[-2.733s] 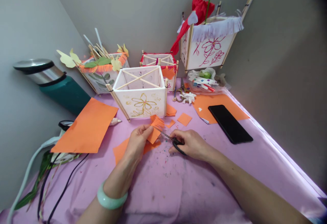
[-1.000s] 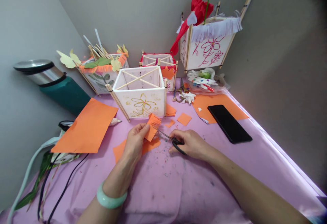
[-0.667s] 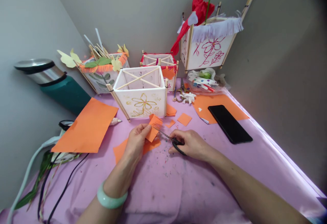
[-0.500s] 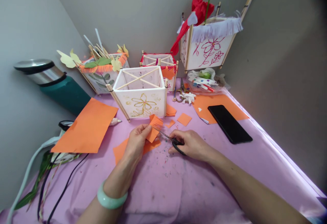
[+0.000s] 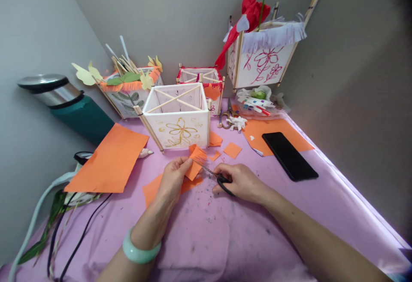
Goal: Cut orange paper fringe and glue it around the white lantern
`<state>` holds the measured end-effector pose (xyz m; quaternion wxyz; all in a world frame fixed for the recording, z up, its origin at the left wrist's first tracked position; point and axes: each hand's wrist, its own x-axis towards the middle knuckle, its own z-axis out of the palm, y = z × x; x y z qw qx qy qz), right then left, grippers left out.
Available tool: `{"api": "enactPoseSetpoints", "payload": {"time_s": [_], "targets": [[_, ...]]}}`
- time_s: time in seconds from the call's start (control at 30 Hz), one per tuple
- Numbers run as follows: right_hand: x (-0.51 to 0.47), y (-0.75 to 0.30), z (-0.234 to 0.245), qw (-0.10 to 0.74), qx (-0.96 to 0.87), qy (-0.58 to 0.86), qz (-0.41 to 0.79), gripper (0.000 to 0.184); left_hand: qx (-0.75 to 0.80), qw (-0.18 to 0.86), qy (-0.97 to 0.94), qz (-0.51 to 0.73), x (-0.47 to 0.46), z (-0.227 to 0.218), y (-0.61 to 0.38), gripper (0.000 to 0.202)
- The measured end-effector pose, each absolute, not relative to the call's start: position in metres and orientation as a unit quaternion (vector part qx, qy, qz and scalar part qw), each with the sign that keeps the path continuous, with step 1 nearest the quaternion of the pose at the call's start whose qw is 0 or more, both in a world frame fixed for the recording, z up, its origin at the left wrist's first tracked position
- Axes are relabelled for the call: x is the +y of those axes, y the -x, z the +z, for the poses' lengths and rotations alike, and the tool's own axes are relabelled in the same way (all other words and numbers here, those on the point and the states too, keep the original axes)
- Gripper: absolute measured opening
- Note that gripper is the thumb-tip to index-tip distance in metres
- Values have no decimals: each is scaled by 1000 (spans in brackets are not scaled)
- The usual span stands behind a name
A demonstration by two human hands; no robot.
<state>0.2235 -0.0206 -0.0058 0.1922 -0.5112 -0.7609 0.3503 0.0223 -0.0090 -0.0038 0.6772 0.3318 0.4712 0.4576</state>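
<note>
Head cam: orange paper pc fringed upper rt, plain below.

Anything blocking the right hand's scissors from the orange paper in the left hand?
Nothing visible. The black-handled scissors in the right hand reach the fringed orange paper pinched by the left hand; the loose orange square lies farther back.

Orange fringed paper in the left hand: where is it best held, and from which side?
Probably pinch the fringed orange paper by its uncut left edge, coming from the left, as the left hand does: its cut strips point right, where the scissors in the right hand come in.
</note>
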Motion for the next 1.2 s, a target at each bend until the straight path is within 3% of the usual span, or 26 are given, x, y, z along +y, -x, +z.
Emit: {"api": "enactPoseSetpoints", "payload": {"time_s": [0.47, 0.87, 1.2], "targets": [[-22, -223, -7, 195, -758, 516, 350, 31, 475, 679, -324, 457, -9, -3, -23, 30], [-20, -229, -6, 188, -748, 495, 399, 39, 481, 614, -342, 524, -1, -11, -12, 26], [-21, -227, -4, 186, -749, 501, 391, 38, 472, 638, -339, 505, -4, -8, -17, 30]]}}
